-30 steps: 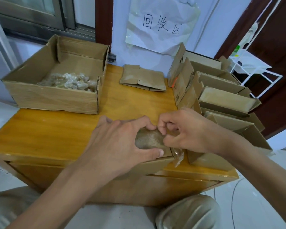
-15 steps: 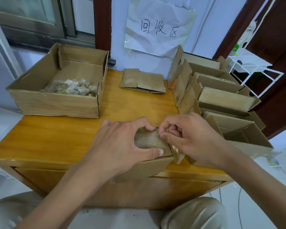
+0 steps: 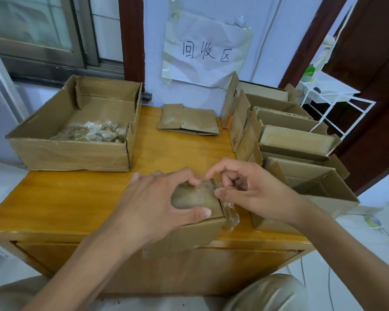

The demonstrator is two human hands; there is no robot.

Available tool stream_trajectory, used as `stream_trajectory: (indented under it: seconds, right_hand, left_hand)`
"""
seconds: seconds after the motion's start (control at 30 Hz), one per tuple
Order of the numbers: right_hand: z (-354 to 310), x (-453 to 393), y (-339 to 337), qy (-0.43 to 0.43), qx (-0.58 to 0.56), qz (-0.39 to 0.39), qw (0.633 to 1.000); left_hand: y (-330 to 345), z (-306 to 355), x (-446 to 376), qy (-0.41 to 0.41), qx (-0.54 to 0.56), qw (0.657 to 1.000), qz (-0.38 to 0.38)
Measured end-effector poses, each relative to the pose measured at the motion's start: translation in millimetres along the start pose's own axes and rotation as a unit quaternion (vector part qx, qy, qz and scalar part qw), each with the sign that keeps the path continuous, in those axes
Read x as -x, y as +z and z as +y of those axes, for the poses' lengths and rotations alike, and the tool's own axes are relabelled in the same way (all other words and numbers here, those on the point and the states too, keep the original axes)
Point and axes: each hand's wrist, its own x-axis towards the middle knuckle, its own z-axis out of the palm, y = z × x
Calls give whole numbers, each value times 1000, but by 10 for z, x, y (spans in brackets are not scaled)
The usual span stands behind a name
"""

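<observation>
Likely to snap or shred the clear tape (image 3: 230,215) with a jerky pull, leaving scraps stuck along the right edge of the small box (image 3: 195,199). Could also tip that box off the near edge of the table (image 3: 76,198), given its overhang there and any easing of pressure from the left hand (image 3: 153,205). Could tear the cardboard skin too, by peeling steeply.

Left hand: spread over the lid, thumb on the near edge, forefinger curled at the far edge, clamping the box down. Right hand (image 3: 254,196): thumb and bent fingers pinching the tape at the box's upper right edge, forefinger raised.

Box lying flat, lid up, long axis apparently left to right, right end towards the row of open cartons (image 3: 301,140); left end hidden under the hand.
</observation>
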Motion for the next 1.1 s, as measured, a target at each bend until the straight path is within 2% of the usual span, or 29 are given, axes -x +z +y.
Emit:
stream_trajectory:
  seconds: [0.13,0.27,0.4,0.57,0.7,0.77,0.83,0.97,1.03,1.1]
  right_hand:
    - [-5,-42,17,3,7,7,1000]
    - [23,-31,-46,-20,-12,-25,999]
    - [8,78,-122,34,-29,-50,998]
    - [-134,9,177,96,134,100,981]
    - [-161,-29,213,95,147,97,980]
    - [-184,-4,185,89,97,91,987]
    - [-170,41,189,105,-45,92,989]
    - [-85,148,439,154,-312,137,928]
    - [-90,178,598,165,-375,177,895]
    - [-117,186,713,176,-352,209,895]
  left_hand:
    - [-9,18,-11,5,9,1000,7]
    - [-20,7,9,10,25,1000,14]
    - [-15,15,20,5,22,1000,10]
    - [11,13,36,13,21,1000,19]
    - [32,6,62,18,22,999,26]
    - [34,-3,70,22,28,999,26]
    - [41,-41,96,27,54,997,37]
    - [61,-148,208,41,111,990,81]
    - [67,-165,270,50,112,988,98]
    - [69,-172,330,50,118,985,118]
